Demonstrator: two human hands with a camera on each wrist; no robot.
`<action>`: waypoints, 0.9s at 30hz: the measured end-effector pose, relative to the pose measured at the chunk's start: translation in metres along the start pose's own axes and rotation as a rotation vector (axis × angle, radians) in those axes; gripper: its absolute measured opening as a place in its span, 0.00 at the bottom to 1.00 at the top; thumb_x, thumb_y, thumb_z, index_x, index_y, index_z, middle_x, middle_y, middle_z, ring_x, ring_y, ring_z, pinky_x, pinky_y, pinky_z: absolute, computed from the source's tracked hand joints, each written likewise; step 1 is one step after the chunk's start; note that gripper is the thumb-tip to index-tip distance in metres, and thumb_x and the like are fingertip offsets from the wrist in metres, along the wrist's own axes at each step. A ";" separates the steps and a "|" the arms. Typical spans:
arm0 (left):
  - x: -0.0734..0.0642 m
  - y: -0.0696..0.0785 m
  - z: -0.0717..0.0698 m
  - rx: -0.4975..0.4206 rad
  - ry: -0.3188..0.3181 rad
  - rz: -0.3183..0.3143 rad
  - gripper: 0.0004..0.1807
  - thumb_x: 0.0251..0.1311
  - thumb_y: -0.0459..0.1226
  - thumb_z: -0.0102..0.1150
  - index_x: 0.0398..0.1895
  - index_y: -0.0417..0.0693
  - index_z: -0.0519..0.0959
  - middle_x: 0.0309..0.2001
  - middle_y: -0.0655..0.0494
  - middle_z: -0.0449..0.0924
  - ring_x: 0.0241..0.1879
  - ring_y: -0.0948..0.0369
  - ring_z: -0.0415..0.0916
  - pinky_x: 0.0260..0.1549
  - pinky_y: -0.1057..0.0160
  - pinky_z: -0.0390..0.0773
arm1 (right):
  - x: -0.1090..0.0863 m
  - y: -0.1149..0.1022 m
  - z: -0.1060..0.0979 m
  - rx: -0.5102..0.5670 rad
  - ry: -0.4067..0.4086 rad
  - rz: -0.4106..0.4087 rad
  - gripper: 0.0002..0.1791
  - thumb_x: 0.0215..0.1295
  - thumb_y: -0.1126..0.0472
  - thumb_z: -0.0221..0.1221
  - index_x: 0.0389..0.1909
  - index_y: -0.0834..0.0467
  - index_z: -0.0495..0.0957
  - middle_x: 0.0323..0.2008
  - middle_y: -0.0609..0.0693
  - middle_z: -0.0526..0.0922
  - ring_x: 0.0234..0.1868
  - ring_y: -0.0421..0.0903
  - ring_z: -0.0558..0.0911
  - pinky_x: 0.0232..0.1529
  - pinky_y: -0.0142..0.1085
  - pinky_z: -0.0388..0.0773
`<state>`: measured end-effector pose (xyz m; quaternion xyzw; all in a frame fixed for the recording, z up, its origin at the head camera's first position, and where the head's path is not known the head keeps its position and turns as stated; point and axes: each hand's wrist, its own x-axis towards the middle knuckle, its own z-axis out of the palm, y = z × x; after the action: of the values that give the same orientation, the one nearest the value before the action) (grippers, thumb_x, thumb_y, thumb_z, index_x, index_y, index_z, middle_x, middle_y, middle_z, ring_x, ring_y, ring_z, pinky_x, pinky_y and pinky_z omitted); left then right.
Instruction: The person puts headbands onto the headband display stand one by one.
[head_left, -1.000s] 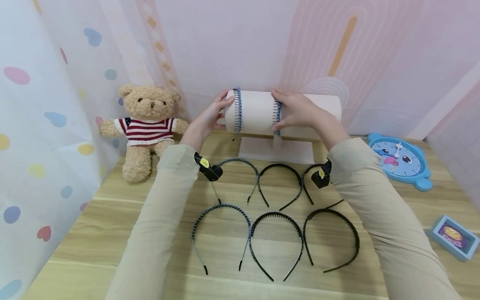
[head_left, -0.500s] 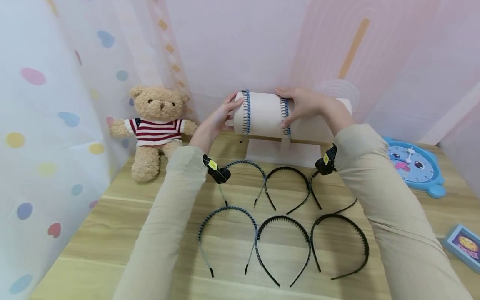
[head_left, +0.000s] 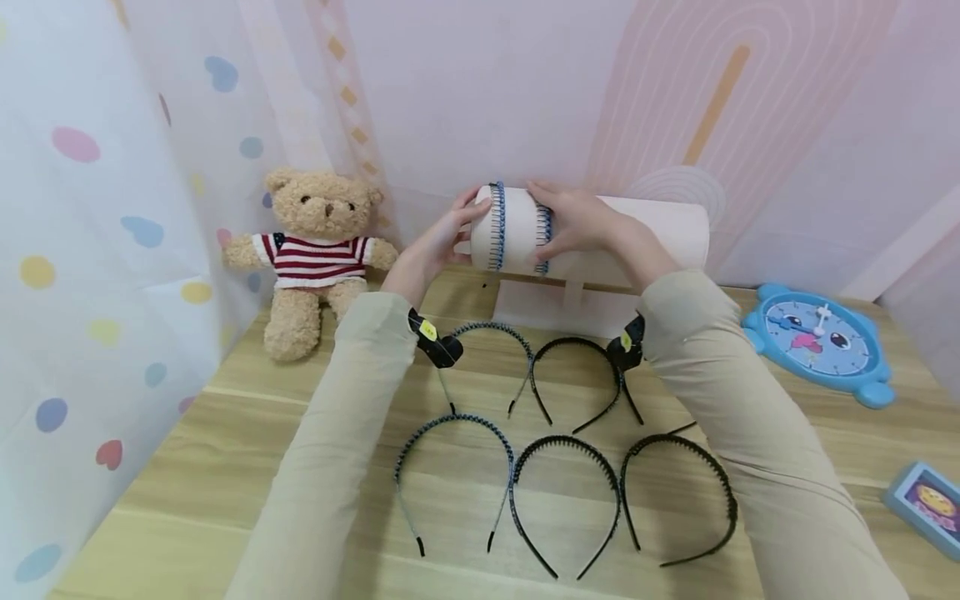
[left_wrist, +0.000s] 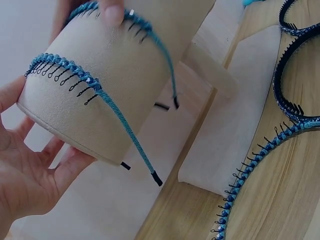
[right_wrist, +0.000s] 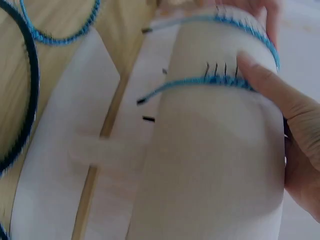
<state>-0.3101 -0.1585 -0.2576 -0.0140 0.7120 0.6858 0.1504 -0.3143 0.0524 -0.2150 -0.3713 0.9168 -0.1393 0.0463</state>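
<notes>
A cream cylindrical headband stand lies crosswise on its base at the back of the table. Two blue beaded headbands with black comb teeth sit over its left part. My left hand holds the stand's left end, close beside the outer headband. With thumb and fingers, my right hand grips the inner headband around the cylinder. In the right wrist view the thumb presses on its beaded band. Black tips of both headbands stick out below the cylinder.
Several headbands lie in two rows on the wooden table, among them a blue one and a black one. A teddy bear sits at left. On the right are a blue toy clock and a small blue frame.
My right hand has slid the inner headband leftward along the cylinder, nearer the outer one. My left hand stays at the stand's end. The head view has shifted slightly.
</notes>
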 end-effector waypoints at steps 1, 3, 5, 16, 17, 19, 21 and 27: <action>0.000 0.000 0.000 0.004 0.000 0.003 0.30 0.65 0.51 0.43 0.68 0.75 0.48 0.68 0.60 0.54 0.65 0.53 0.53 0.59 0.44 0.61 | 0.003 -0.004 0.002 -0.023 0.013 -0.002 0.58 0.46 0.48 0.69 0.70 0.65 0.43 0.71 0.61 0.47 0.71 0.56 0.52 0.70 0.43 0.48; 0.000 0.000 0.000 0.005 -0.003 0.005 0.30 0.65 0.51 0.42 0.69 0.75 0.48 0.69 0.60 0.52 0.66 0.53 0.52 0.60 0.44 0.61 | 0.009 -0.010 0.005 -0.054 0.021 0.002 0.58 0.46 0.48 0.69 0.70 0.65 0.43 0.71 0.61 0.47 0.70 0.56 0.53 0.70 0.44 0.49; 0.000 -0.001 0.002 -0.003 -0.012 0.000 0.30 0.65 0.51 0.42 0.69 0.74 0.47 0.69 0.60 0.51 0.66 0.52 0.51 0.61 0.44 0.59 | 0.013 -0.014 0.007 -0.088 0.014 0.018 0.58 0.47 0.46 0.68 0.70 0.64 0.42 0.71 0.60 0.47 0.71 0.55 0.52 0.70 0.45 0.48; 0.013 0.004 0.007 0.011 -0.061 -0.010 0.30 0.65 0.50 0.43 0.68 0.75 0.48 0.67 0.60 0.54 0.65 0.53 0.53 0.60 0.45 0.61 | -0.035 0.011 -0.011 0.009 0.154 0.119 0.72 0.41 0.41 0.68 0.69 0.52 0.20 0.70 0.54 0.22 0.72 0.53 0.30 0.69 0.51 0.29; 0.013 0.004 0.006 0.008 -0.064 -0.009 0.30 0.65 0.50 0.42 0.68 0.75 0.48 0.68 0.60 0.54 0.66 0.53 0.52 0.60 0.45 0.61 | -0.045 0.018 -0.012 0.017 0.172 0.133 0.72 0.41 0.41 0.69 0.69 0.51 0.19 0.70 0.54 0.22 0.72 0.53 0.30 0.69 0.52 0.29; 0.011 0.004 0.001 0.011 -0.064 -0.003 0.30 0.66 0.50 0.41 0.69 0.74 0.47 0.68 0.59 0.52 0.66 0.53 0.51 0.60 0.45 0.61 | -0.066 0.032 -0.012 0.029 0.204 0.157 0.72 0.41 0.42 0.69 0.69 0.52 0.20 0.70 0.55 0.23 0.72 0.54 0.30 0.69 0.55 0.31; 0.008 0.005 -0.004 0.010 -0.060 0.002 0.30 0.66 0.50 0.41 0.69 0.74 0.46 0.68 0.59 0.52 0.66 0.53 0.51 0.60 0.45 0.61 | -0.089 0.048 -0.008 0.075 0.252 0.186 0.73 0.40 0.46 0.71 0.69 0.55 0.21 0.71 0.58 0.24 0.72 0.57 0.30 0.68 0.57 0.32; 0.002 0.009 -0.015 0.001 -0.034 -0.003 0.30 0.65 0.51 0.41 0.69 0.75 0.46 0.68 0.59 0.52 0.66 0.54 0.50 0.61 0.46 0.59 | -0.149 0.092 0.028 0.332 0.285 0.314 0.74 0.43 0.55 0.72 0.65 0.60 0.13 0.69 0.65 0.23 0.70 0.64 0.31 0.66 0.61 0.35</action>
<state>-0.3170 -0.1727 -0.2496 -0.0033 0.7098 0.6852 0.1633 -0.2629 0.2126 -0.2717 -0.1883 0.9252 -0.3295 -0.0019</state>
